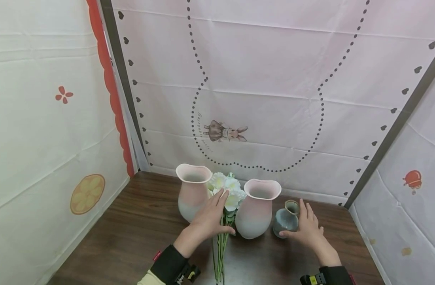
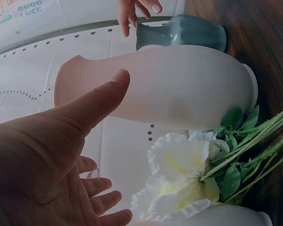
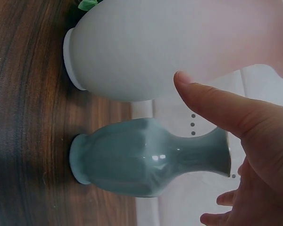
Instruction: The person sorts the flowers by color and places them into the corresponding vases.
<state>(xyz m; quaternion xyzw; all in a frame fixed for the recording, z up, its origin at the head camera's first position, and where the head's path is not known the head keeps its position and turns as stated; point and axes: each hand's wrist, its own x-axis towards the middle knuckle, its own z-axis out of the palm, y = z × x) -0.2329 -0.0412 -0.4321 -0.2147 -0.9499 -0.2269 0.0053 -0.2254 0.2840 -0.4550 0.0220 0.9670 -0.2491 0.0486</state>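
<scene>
My left hand (image 1: 208, 217) is held with fingers spread above the stems of a bunch of white artificial flowers (image 1: 233, 200), holding nothing. On its left stands a tall pink-to-grey vase (image 1: 190, 194) with a wavy rim, partly hidden by the hand. A second vase (image 1: 254, 215) of the same kind stands to the right of the flowers; in the left wrist view the thumb overlaps it. My right hand (image 1: 309, 229), fingers apart and nothing in its grip, is beside a small blue-green glazed vase (image 3: 127, 157), near its neck. All three vases stand upright.
A dark wooden table (image 1: 132, 229) carries everything. A printed cloth wall (image 1: 260, 114) rises right behind the vases, with side cloths on the left (image 1: 43, 150) and right (image 1: 402, 213). The flower stems (image 1: 220, 253) run toward the front edge of the head view.
</scene>
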